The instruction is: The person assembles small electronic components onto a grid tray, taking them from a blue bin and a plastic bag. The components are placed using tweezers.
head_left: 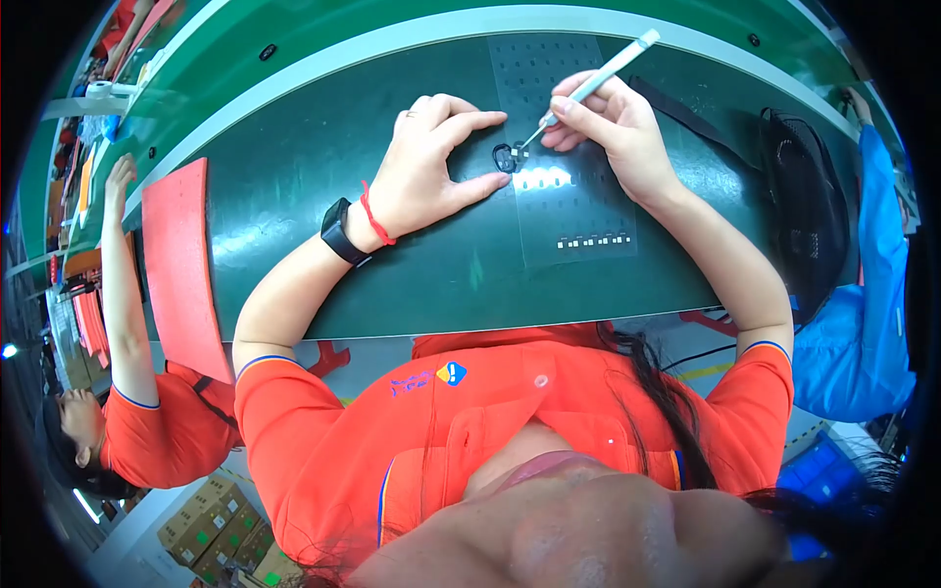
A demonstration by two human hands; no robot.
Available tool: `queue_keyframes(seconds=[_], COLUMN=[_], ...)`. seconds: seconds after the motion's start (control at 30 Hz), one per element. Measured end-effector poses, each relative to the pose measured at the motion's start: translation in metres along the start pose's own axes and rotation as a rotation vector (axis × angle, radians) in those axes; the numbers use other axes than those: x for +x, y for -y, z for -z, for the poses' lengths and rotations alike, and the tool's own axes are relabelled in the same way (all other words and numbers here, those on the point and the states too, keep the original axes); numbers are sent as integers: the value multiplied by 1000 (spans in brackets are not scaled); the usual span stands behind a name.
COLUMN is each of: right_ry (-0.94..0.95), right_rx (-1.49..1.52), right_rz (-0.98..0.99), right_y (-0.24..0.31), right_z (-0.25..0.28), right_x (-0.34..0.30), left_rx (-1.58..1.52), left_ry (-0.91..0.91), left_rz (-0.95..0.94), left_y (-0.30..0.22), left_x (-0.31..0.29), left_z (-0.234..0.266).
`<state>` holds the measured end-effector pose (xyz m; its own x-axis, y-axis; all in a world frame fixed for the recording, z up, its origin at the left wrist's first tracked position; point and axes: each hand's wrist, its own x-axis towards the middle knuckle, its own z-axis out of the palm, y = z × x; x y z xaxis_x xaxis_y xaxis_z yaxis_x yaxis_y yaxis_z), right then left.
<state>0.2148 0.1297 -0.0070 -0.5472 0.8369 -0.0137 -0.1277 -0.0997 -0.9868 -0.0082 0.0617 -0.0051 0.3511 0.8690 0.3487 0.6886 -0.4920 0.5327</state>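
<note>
My right hand (622,132) grips a white pen-shaped tool (616,67), its thin pointed tip angled down to the left. The tip meets a small black looped part (504,159) with a tiny pale piece at its right side. My left hand (421,167) rests on the table left of that part, thumb and index finger spread apart around it. The left thumb tip lies at the part's lower edge; I cannot tell whether it presses on it. Beneath both is a clear sheet (539,220) with rows of small dark marks or pieces, and a row of tiny white pieces (593,241) near its front edge.
The green table (412,294) has a red mat (178,265) at its left end and a black mesh bag (809,211) with a strap at the right. A person in red sits at the left, one arm reaching forward. A blue sleeve (882,216) shows at far right.
</note>
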Motion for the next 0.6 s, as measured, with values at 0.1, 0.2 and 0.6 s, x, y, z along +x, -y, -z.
queue_keyframes(seconds=[0.1,0.2,0.6], right_ry=[18,39,39], right_rx=[-22,-96,-202], right_rz=[6,69,112], right_y=[-1,-4,-13], right_z=[-8,-11,-8], right_x=[7,6,4], left_rx=[43,-2,-4], left_ry=[40,20,37], left_rz=[24,73,131], left_y=[1,-2,-3], left_x=[-1,-2,2], left_z=[0,-5,-6])
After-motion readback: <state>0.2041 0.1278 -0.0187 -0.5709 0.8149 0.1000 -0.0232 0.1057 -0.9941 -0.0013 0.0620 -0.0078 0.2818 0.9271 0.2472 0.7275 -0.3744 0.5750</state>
